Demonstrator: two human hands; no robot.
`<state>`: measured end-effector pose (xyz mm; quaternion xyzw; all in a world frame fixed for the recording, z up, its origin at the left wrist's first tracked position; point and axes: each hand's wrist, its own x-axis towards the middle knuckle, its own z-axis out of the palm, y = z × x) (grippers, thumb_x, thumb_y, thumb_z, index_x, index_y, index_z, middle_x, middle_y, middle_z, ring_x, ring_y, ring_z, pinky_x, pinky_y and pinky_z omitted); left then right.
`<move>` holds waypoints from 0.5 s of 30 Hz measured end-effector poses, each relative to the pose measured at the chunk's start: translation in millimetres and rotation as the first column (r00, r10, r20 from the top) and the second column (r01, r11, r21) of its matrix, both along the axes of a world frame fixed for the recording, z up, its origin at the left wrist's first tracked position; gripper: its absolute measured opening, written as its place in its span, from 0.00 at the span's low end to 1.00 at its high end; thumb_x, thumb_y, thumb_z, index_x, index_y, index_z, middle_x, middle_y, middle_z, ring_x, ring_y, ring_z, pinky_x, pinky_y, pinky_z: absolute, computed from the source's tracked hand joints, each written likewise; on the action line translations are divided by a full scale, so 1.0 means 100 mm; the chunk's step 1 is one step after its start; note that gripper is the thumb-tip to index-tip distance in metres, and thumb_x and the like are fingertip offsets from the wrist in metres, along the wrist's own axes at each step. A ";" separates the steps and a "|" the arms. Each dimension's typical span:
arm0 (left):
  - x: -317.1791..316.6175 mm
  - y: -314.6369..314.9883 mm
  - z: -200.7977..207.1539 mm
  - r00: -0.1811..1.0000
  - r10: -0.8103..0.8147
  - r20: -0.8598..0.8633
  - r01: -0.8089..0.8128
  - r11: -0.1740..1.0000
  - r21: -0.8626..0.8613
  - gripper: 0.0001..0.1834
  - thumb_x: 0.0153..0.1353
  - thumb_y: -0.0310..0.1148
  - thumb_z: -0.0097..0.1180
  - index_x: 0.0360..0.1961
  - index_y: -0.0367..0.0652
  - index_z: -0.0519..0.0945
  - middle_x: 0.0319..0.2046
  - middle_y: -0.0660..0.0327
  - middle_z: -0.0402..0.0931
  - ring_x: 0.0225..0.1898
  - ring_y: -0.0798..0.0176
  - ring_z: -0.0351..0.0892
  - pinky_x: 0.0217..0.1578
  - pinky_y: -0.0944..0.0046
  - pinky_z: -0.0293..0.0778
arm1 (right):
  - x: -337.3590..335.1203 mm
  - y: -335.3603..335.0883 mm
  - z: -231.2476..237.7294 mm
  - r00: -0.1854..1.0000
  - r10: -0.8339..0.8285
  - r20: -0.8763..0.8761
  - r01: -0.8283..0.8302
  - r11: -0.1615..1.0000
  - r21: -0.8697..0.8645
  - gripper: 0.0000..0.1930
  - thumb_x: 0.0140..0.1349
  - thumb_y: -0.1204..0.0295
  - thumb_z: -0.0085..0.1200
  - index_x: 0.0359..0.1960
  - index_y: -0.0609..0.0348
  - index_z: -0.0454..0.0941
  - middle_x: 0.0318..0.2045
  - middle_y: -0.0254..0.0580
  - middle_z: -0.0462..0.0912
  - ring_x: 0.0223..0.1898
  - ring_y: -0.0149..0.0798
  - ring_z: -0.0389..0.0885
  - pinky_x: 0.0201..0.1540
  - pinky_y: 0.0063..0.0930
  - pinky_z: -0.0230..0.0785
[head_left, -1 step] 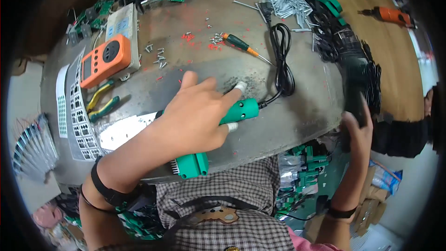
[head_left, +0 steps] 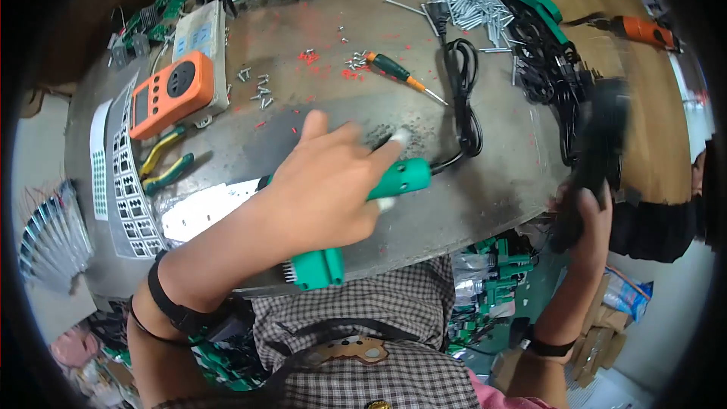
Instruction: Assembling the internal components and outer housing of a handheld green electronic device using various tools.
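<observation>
1. Near the bench's front edge, left hand [head_left: 326, 182] is closed over a green handle [head_left: 405, 179], probably to keep it from rolling.
2. Right hand [head_left: 593, 220] is well apart at the bench's right side, fingers around a dark tool [head_left: 600, 151]; too blurred to tell how firmly.
3. Green finned housing [head_left: 319, 268] sits below the left hand, by the near edge; can't tell if it joins the handle.
4. Black cord [head_left: 465, 95] exits the handle's right end, bundled, likely to keep slack contained.
5. Screwdriver [head_left: 392, 70] and loose screws [head_left: 263, 92] lie beyond, seemingly for easy reach. Pliers [head_left: 165, 167] and orange meter [head_left: 173, 97] are left.
6. Bare bench [head_left: 519, 174] between the 2 hands gives room; piled rods [head_left: 462, 4] and cables [head_left: 538, 76] crowd the far right.
</observation>
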<state>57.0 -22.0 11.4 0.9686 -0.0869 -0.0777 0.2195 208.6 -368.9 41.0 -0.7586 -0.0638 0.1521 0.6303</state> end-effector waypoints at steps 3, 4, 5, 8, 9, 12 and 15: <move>0.22 -0.20 -0.10 0.979 0.068 0.192 -0.067 0.998 -0.014 0.40 0.53 0.38 0.65 0.66 0.33 0.68 0.31 0.56 0.78 0.41 0.53 0.75 0.47 0.52 0.59 | 0.05 0.80 0.25 0.897 0.419 0.139 -0.435 0.789 0.433 0.45 0.62 0.59 0.59 0.75 0.62 0.47 0.33 0.36 0.70 0.29 0.35 0.75 0.37 0.40 0.78; 0.29 -0.26 -0.22 0.953 0.099 0.285 -0.119 0.991 0.055 0.41 0.54 0.42 0.65 0.66 0.32 0.67 0.31 0.55 0.79 0.42 0.53 0.75 0.49 0.52 0.60 | 0.02 1.05 0.24 0.913 0.390 0.119 -0.376 0.691 0.618 0.41 0.66 0.60 0.54 0.75 0.61 0.47 0.31 0.35 0.69 0.25 0.34 0.71 0.35 0.37 0.71; 0.34 -0.29 -0.29 0.919 0.118 0.377 -0.176 0.976 0.124 0.43 0.55 0.45 0.65 0.67 0.31 0.66 0.32 0.54 0.80 0.43 0.53 0.76 0.51 0.53 0.60 | -0.01 1.34 0.23 0.898 0.367 0.243 -0.434 0.644 0.630 0.28 0.71 0.59 0.47 0.67 0.62 0.60 0.28 0.31 0.65 0.25 0.28 0.63 0.32 0.30 0.61; 0.43 -0.34 -0.11 0.986 0.104 0.134 -0.133 0.965 0.227 0.45 0.57 0.51 0.63 0.67 0.30 0.64 0.34 0.53 0.81 0.45 0.53 0.76 0.55 0.54 0.60 | 0.05 1.53 0.25 0.815 0.400 0.420 -0.579 0.601 0.551 0.26 0.71 0.54 0.43 0.60 0.62 0.68 0.22 0.31 0.65 0.22 0.28 0.63 0.30 0.30 0.61; 0.44 -0.33 -0.08 0.995 0.096 -0.009 -0.090 0.963 0.253 0.45 0.58 0.52 0.63 0.67 0.29 0.64 0.35 0.52 0.81 0.46 0.53 0.76 0.56 0.54 0.60 | 0.03 1.58 0.24 0.771 0.432 0.467 -0.632 0.609 0.479 0.24 0.69 0.52 0.43 0.54 0.60 0.70 0.20 0.30 0.64 0.20 0.28 0.62 0.30 0.31 0.61; 0.46 -0.34 -0.11 0.995 0.088 -0.045 -0.071 0.955 0.287 0.44 0.60 0.53 0.60 0.67 0.29 0.65 0.35 0.52 0.81 0.46 0.53 0.77 0.57 0.55 0.60 | -0.08 1.72 0.28 0.739 0.473 0.480 -0.663 0.635 0.395 0.17 0.65 0.50 0.46 0.37 0.50 0.68 0.19 0.31 0.67 0.18 0.30 0.65 0.30 0.31 0.62; 0.46 -0.33 -0.08 0.995 0.050 -0.086 -0.017 0.939 0.343 0.42 0.62 0.53 0.57 0.68 0.30 0.65 0.34 0.53 0.81 0.45 0.54 0.77 0.57 0.56 0.59 | -0.09 1.77 0.26 0.726 0.487 0.485 -0.679 0.620 0.394 0.15 0.64 0.52 0.48 0.35 0.47 0.65 0.19 0.31 0.68 0.19 0.30 0.68 0.30 0.31 0.63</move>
